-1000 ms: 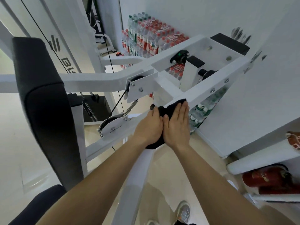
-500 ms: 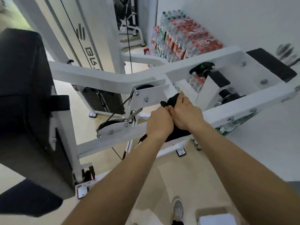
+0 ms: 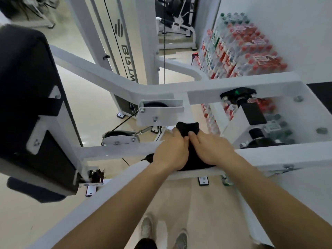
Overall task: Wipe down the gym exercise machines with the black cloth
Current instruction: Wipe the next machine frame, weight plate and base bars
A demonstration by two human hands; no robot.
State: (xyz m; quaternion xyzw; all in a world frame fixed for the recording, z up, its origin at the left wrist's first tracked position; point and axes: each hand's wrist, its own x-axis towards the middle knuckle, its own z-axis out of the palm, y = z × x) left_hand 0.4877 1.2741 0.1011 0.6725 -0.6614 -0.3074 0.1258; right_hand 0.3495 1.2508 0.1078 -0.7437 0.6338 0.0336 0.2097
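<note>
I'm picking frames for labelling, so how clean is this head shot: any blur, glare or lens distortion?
Head view: wide-angle bending bows the white machine frame; motion blur smears the black pad at left and the stacked water bottles; the centre is sharper, with left hand and right hand on the black cloth; lighting is soft and even, with only mild sheen on the floor.

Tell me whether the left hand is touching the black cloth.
Touching. The head view shows the left hand pressed onto the black cloth, its fingers curled over the fabric beside the right hand, no gap visible.
</note>
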